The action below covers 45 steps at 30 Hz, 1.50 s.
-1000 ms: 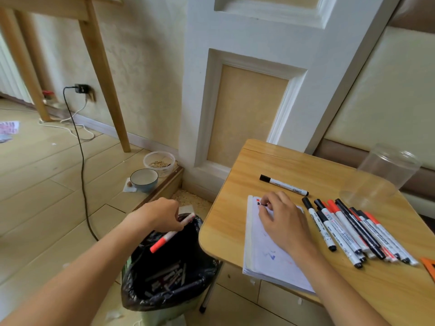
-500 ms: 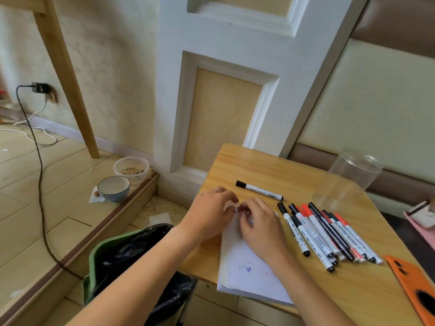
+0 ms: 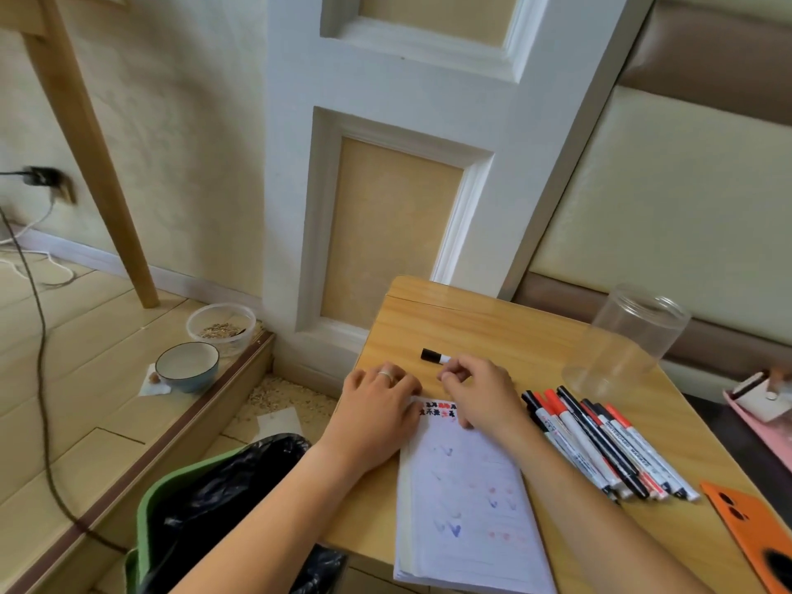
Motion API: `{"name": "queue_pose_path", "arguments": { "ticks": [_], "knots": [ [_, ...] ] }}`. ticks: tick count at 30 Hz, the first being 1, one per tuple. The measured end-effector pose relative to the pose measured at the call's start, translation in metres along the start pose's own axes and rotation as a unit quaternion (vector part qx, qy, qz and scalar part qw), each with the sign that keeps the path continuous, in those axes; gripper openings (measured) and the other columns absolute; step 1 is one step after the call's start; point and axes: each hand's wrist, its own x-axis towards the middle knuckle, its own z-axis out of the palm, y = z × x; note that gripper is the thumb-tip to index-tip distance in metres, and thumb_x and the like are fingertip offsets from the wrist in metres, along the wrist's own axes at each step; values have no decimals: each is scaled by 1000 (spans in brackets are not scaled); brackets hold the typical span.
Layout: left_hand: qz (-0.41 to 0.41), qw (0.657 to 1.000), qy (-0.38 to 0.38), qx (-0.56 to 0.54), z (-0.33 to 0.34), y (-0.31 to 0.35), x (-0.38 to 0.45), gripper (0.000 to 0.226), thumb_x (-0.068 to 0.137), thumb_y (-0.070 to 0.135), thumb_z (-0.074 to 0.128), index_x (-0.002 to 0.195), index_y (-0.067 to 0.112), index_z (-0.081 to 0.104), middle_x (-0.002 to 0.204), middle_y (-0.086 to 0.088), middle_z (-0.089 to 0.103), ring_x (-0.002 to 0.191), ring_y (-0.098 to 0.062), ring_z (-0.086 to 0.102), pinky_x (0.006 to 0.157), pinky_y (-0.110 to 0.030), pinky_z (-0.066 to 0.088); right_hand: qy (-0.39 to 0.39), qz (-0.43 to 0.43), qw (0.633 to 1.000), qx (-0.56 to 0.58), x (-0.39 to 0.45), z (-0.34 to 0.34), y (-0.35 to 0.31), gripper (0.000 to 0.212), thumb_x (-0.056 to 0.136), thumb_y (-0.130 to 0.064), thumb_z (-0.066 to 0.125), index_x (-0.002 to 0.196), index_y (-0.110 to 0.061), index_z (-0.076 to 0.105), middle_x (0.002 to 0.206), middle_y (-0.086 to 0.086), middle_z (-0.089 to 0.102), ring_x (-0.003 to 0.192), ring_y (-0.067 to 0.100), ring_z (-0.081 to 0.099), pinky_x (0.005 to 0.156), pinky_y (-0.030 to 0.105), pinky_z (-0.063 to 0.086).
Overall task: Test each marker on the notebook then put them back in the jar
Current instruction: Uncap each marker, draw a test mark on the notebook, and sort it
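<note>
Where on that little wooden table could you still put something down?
Bare wood lies along the far edge of the small wooden table, behind the black-capped marker and left of the clear plastic jar. The right side is crowded by the row of markers and the orange phone.

Your left hand (image 3: 377,405) lies flat, fingers relaxed; your right hand (image 3: 480,394) curls, fingertips pinching; forearms converge.

You're looking at a white notebook (image 3: 467,499) showing faint blue and pink marks plus a red-and-black row on top. Markers (image 3: 600,443) are showing white barrels, black or red caps. Jar (image 3: 630,336) is reading clear, table (image 3: 493,332) light wood, bin (image 3: 171,499) green, black liner.
</note>
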Motion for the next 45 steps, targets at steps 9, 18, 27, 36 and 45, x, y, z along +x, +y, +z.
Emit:
{"name": "queue_pose_path", "arguments": {
  "ticks": [9, 18, 27, 36, 45],
  "knots": [
    [4, 1000, -3, -1, 3, -1, 2, 50, 94, 50, 21, 123, 34, 57, 130, 8, 54, 120, -15, 51, 109, -40, 30, 16, -89, 958, -271, 62, 20, 13, 25, 99, -20, 58, 121, -14, 70, 120, 2, 60, 116, 21, 53, 87, 30, 46],
    [9, 1000, 25, 8, 5, 1, 1, 51, 92, 51, 20, 118, 33, 60, 124, 6, 58, 113, -18, 57, 103, -40, 35, 122, -284, 905, -292, 21, 6, -6, 11, 97, -18, 66, 104, -13, 59, 87, 0, 59, 78, 22, 57, 59, 30, 37],
    [17, 1000, 17, -10, 1, 2, 1, 44, 96, 52, 30, 126, 34, 58, 131, 7, 56, 123, -17, 54, 109, -40, 32, 62, -226, 928, -290, -67, 2, 19, 19, 103, -34, 50, 114, -22, 58, 92, -6, 52, 82, 20, 59, 61, 32, 42],
    [150, 979, 44, -128, -18, 10, -4, 36, 94, 31, 39, 106, 21, 71, 94, 5, 60, 87, -12, 43, 80, -34, 41, 125, -245, 916, -291, -74, 15, 15, 14, 90, -28, 74, 93, -22, 62, 82, -6, 57, 69, 14, 60, 50, 24, 36],
    [125, 975, 30, -183, -19, 11, -2, 24, 98, 28, 48, 102, 17, 68, 93, 6, 60, 88, -14, 51, 76, -35, 46, 161, -246, 899, -326, -80, 14, 8, 17, 93, -29, 70, 98, -18, 59, 76, -2, 55, 59, 18, 57, 49, 26, 29]
  ]
}}
